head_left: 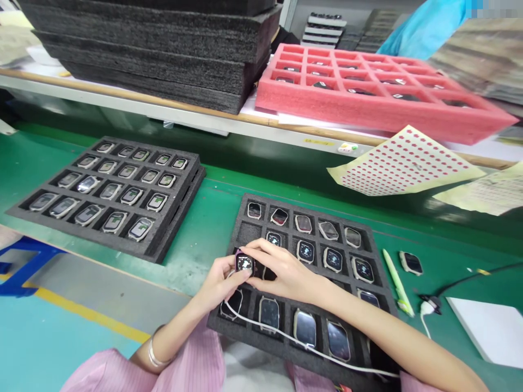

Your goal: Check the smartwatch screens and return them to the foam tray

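A small smartwatch body [245, 264] with a lit screen is pinched between my left hand [220, 280] and my right hand [281, 269], above the left side of a black foam tray [241, 231]. That tray rests on my lap and the table edge and holds several watch bodies, some lit. A white cable [286, 337] runs from under my left hand across the tray's front row toward the right.
A second black foam tray [174, 231] of watch bodies lies to the left on the green belt. A green pen [396, 280], a loose watch body [411, 263], a white charger plug [427, 307] and a white pad [488, 329] lie to the right. Sticker sheet [404, 163], pink foam tray [368, 103] and stacked black foam [163, 49] are behind.
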Tool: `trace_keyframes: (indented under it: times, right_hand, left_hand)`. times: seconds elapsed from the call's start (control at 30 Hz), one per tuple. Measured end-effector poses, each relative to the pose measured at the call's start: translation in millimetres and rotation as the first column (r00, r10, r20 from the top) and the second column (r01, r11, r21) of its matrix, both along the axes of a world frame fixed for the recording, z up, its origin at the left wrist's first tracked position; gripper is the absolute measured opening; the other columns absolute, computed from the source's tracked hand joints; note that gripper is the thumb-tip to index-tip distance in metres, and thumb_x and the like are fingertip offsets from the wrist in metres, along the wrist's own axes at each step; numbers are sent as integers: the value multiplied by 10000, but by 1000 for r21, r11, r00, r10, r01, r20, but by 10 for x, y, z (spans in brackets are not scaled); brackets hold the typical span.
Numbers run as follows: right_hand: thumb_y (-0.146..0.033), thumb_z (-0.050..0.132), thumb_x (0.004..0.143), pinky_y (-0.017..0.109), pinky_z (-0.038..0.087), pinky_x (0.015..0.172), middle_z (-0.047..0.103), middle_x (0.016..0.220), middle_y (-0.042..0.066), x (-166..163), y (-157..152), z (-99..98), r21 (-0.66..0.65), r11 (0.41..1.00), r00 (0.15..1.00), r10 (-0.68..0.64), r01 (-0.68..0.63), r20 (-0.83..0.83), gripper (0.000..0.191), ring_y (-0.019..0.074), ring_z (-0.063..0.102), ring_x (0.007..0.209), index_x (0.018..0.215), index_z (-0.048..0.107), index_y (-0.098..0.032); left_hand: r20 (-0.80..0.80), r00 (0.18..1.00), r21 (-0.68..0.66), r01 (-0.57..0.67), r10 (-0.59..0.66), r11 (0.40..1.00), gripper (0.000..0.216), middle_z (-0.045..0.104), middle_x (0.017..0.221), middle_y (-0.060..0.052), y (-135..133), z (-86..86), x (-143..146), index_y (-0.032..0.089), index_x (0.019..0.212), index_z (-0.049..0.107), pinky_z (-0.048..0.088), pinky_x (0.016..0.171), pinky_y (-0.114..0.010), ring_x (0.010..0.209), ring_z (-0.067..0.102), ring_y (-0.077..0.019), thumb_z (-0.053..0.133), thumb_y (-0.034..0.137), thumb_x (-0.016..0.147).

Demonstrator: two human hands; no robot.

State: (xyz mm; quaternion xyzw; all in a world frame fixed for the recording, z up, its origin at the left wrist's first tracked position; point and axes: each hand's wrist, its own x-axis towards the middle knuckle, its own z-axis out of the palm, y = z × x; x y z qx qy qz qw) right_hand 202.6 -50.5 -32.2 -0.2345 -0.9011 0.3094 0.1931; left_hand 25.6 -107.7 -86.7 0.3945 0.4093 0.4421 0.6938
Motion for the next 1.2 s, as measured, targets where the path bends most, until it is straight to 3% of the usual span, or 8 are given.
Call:
trace_keyframes:
  times: [0.23,0.4,0.8,1.03,1.2]
  right_hand:
    - [-299,586,897,369,520,833,548,1107,120,7,-9,-10,-20,1000,1000,-14,14,8,417,222,567,979,1276,487,-157]
    - [-301,592,892,382,527,816,560,1094,126,-7,-5,-30,-10,1000,1000,-29,29,-3,411,228,572,962,1265,501,-157]
    - [-287,572,904,392,515,825,554,1109,136,-24,-25,-47,18,999,999,-37,37,3,400,234,558,973,1268,492,-142]
    - [-290,565,909,386,513,831,568,1105,133,-27,-43,-53,62,997,999,-54,53,3,372,240,566,994,1248,509,-149]
    - [-250,580,890,394,507,830,576,1097,139,-31,-60,-54,92,994,998,-50,52,-26,368,244,560,995,1235,521,-133]
  left_hand:
    - [-34,999,2,-12,13,1000,322,411,559,52,-6,31,-6,119,791,581,172,369,-178,409,264,-37,677,426,774]
    - [-36,999,-39,-7,6,999,326,334,503,76,-12,10,-9,130,792,587,147,364,-185,391,217,-40,681,441,765]
    - [-61,998,34,-15,17,999,274,344,483,83,-13,5,-19,135,823,612,221,414,-194,397,248,-54,659,403,797]
    - [-101,994,85,-18,27,996,261,436,546,59,-14,41,-21,135,808,602,259,430,-193,419,291,-54,639,393,818]
    - [-142,989,146,-26,47,989,256,568,708,-8,-1,90,-13,123,845,627,416,613,-225,627,493,-128,631,379,820]
